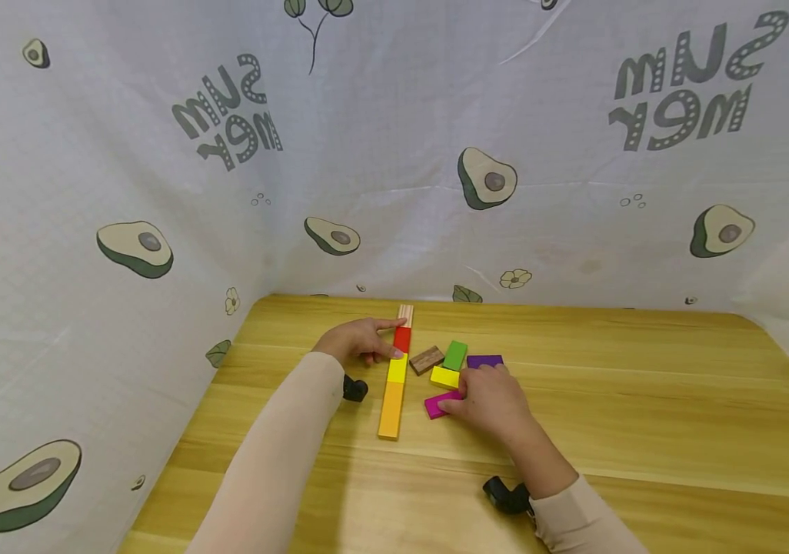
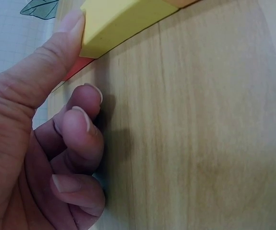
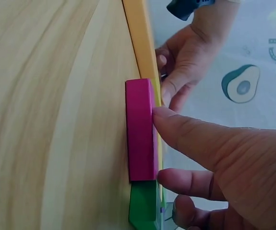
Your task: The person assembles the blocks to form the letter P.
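A straight row on the wooden table (image 1: 616, 400) holds an orange block (image 1: 391, 411), a yellow block (image 1: 397, 369), a red block (image 1: 402, 339) and a striped pale block (image 1: 405, 312). My left hand (image 1: 356, 338) lies over its far part, index finger outstretched near the red and pale blocks, thumb touching the yellow block; its other fingers are bent and hold nothing. My right hand (image 1: 494, 404) rests its thumb on a magenta block (image 3: 140, 129). The right index fingertip is by that block's other end, beside a second yellow block (image 1: 445, 377).
Near the right hand lie a brown block (image 1: 427, 360), a green block (image 1: 455, 355) and a purple block (image 1: 485, 360). Black wrist devices show beside the left wrist (image 1: 354, 388) and right wrist (image 1: 507, 496). An avocado-printed cloth (image 1: 394, 192) hangs behind the table.
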Demonstrator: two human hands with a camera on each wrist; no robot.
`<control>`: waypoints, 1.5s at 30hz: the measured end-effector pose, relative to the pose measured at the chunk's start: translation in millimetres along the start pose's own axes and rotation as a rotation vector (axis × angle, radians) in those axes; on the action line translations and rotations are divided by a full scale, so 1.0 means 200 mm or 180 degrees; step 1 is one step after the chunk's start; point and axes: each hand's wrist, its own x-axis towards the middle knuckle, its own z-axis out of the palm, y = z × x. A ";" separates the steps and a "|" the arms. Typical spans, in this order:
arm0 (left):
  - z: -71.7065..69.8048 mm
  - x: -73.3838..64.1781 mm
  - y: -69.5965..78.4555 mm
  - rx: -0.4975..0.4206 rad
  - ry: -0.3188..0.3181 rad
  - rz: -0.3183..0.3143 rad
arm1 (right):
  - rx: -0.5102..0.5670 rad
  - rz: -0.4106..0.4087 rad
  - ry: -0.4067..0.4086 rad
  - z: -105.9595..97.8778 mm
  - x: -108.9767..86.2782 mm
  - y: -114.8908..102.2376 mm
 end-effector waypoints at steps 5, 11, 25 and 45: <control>0.00 0.00 0.00 -0.0024 -0.0005 0.0006 | -0.0027 -0.0045 0.0085 0.01 0.00 0.00; 0.00 -0.01 -0.01 -0.0036 -0.0039 0.0071 | 0.0338 -0.0225 -0.0061 0.02 0.00 -0.01; 0.00 -0.02 0.01 0.0052 -0.0029 0.0068 | 0.0330 -0.0259 -0.0327 0.05 -0.02 -0.05; -0.01 -0.02 0.00 0.0039 -0.0001 0.0068 | 0.0575 -0.1099 -0.0201 0.09 -0.09 -0.25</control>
